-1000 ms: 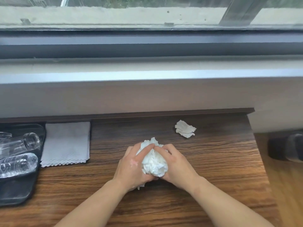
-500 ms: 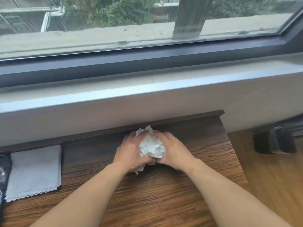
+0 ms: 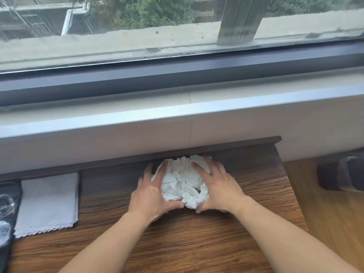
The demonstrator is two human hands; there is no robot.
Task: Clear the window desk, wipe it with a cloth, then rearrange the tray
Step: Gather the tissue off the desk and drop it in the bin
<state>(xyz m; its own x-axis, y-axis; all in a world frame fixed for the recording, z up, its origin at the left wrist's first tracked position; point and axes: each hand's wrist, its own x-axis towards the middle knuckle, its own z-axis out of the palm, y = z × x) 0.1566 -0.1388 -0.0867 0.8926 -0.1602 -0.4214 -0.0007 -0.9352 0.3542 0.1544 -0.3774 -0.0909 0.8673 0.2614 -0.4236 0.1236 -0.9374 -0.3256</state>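
A wad of crumpled white tissue (image 3: 183, 180) lies on the wooden window desk (image 3: 177, 243), close to its back ledge. My left hand (image 3: 151, 196) cups the wad's left side with spread fingers, and its thumb curls under the front. My right hand (image 3: 220, 186) lies over the right side, fingers on top, thumb curled at the front. Both thumbs nearly meet below the wad. A folded grey cloth (image 3: 49, 201) lies flat at the desk's left. Just left of the cloth, the black tray (image 3: 7, 239) shows only at the frame edge.
A clear glass (image 3: 6, 203) and part of a plastic bottle (image 3: 4, 229) lie in the tray. The white windowsill rises right behind the desk. The desk ends at the right; a dark object (image 3: 344, 172) sits on the wooden floor there.
Both hands carried the tissue wad away from me to the back of the desk. The small loose tissue that lay there is now inside the larger wad. My view swung right and up.
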